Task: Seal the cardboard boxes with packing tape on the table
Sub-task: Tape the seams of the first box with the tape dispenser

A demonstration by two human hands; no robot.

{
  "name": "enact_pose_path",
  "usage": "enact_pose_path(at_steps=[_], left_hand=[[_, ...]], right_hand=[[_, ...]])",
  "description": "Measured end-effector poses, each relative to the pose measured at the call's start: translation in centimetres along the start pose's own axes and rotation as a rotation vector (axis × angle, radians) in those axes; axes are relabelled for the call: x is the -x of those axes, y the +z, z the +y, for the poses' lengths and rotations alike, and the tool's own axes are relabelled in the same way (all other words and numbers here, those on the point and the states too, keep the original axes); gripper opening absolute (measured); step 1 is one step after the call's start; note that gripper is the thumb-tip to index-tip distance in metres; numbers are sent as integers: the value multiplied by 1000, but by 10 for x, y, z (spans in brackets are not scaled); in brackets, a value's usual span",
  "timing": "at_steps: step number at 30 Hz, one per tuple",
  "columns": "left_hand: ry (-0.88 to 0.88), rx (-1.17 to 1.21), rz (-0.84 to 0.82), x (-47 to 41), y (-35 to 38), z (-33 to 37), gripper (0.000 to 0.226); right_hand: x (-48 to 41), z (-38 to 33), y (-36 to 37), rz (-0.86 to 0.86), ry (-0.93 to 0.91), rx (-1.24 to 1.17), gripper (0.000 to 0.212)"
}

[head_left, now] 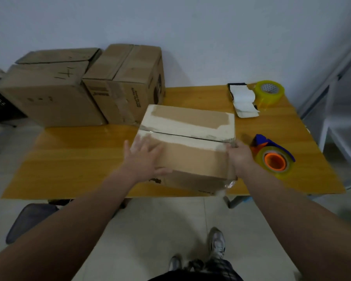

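Observation:
A cardboard box (187,136) with torn, whitish top flaps lies at the front middle of the wooden table (79,159); its centre seam shows as a dark gap. My left hand (145,159) lies flat with spread fingers on the box's near left corner. My right hand (239,157) presses against the box's right side. A blue tape dispenser with an orange-cored roll (274,159) rests just right of my right hand. A spare roll of clear yellowish tape (268,92) stands at the table's far right corner.
Two larger cardboard boxes (49,92) (126,82) stand at the table's back left against the wall. A stack of white labels (243,100) lies beside the spare roll. A dark chair (30,220) sits below left, a metal rack (342,118) to the right.

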State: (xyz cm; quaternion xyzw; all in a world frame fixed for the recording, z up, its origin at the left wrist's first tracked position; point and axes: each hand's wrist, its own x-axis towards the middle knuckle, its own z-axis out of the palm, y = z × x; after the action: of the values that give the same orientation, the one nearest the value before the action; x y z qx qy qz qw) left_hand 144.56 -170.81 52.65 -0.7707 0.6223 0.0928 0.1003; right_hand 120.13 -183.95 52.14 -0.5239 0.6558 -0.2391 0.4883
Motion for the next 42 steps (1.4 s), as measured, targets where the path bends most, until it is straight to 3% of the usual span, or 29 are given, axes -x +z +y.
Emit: enact_pose_path(at_steps=[5, 9, 13, 15, 17, 21, 25, 29, 35, 39, 42], left_hand=[[-136, 177, -45, 18, 14, -24, 118], [-214, 141, 28, 13, 9, 4, 116], [-88, 150, 12, 6, 1, 35, 97], [51, 154, 34, 11, 4, 47, 91], [159, 73, 82, 18, 11, 53, 86], [293, -115, 255, 15, 13, 43, 68], [408, -171, 263, -5, 7, 35, 61], [390, -181, 214, -34, 5, 52, 64], [272, -121, 251, -66, 9, 102, 68], [192, -68, 288, -87, 6, 136, 68], [142, -9, 296, -101, 1, 157, 68]], right_hand=[[5, -8, -4, -94, 3, -4, 37], [21, -1, 8, 152, 49, 129, 95], [45, 0, 37, 26, 103, -200, 117], [48, -2, 52, -71, 62, -227, 113], [48, -4, 60, -108, 12, -70, 104], [32, 2, 52, -118, -96, 63, 87], [7, -1, 37, -183, -144, 108, 72], [-19, -1, 18, -146, -272, 228, 58], [-53, 12, -29, -153, -340, 149, 64], [-98, 31, -77, -26, -294, 502, 60], [-125, 47, -106, -59, -118, 908, 70]])
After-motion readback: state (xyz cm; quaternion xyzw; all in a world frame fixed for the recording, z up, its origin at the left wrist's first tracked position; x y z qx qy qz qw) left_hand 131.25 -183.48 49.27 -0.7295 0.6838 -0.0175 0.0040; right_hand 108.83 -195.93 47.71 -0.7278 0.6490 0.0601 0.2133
